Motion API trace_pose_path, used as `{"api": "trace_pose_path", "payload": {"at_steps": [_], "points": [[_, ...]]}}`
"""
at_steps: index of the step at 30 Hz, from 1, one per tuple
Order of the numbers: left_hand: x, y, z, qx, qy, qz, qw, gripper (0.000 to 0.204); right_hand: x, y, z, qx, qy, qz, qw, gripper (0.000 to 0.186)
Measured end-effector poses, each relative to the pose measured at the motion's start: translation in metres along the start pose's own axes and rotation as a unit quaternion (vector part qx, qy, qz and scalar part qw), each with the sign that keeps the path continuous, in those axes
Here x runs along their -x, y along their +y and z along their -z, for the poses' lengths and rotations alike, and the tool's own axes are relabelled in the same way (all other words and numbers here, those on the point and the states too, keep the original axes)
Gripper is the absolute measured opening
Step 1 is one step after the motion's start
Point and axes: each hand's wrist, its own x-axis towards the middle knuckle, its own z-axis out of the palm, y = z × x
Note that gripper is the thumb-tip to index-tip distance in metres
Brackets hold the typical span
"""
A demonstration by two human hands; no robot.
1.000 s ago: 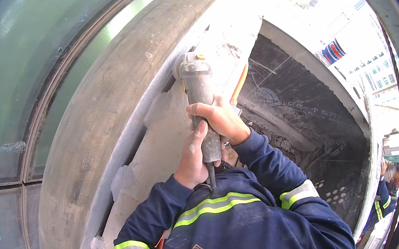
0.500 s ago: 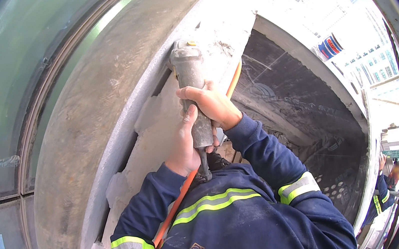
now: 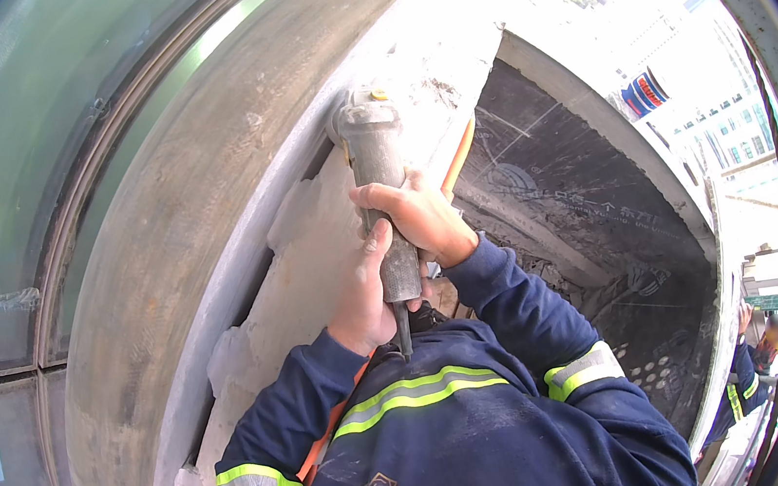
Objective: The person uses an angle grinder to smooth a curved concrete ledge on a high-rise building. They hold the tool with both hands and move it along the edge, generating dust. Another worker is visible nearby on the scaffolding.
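While pressed head-first to curved grey concrete wall (image 3: 162,234), grey cylindrical metal power grinder (image 3: 381,200) clamped by right hand (image 3: 420,219) above, left hand (image 3: 362,296) below, for steadiness.

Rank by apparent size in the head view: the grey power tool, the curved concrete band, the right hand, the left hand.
1. Curved concrete band, by far the largest.
2. Grey power tool.
3. Right hand and left hand: they look alike, and each is partly hidden, so no ranking.
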Motion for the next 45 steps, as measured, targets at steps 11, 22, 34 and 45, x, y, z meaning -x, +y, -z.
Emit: {"api": "trace_pose_path", "payload": {"at_steps": [11,22,34,45], "points": [[0.022,-0.011,0.007,0.001,-0.03,-0.021,0.999,0.052,0.021,0.003,-0.009,-0.002,-0.034,-0.005,0.999,0.032],[0.033,-0.015,0.008,-0.001,-0.024,-0.019,1.0,0.054,0.028,0.005,-0.012,0.005,-0.035,0.022,0.999,0.028],[0.008,0.001,-0.004,0.027,-0.006,-0.007,1.0,0.052,0.005,0.0,-0.002,-0.012,-0.023,-0.011,1.0,0.029],[-0.019,0.011,-0.006,0.027,-0.006,-0.023,0.999,0.048,-0.026,0.008,0.007,-0.047,-0.021,0.004,0.999,0.029]]}}
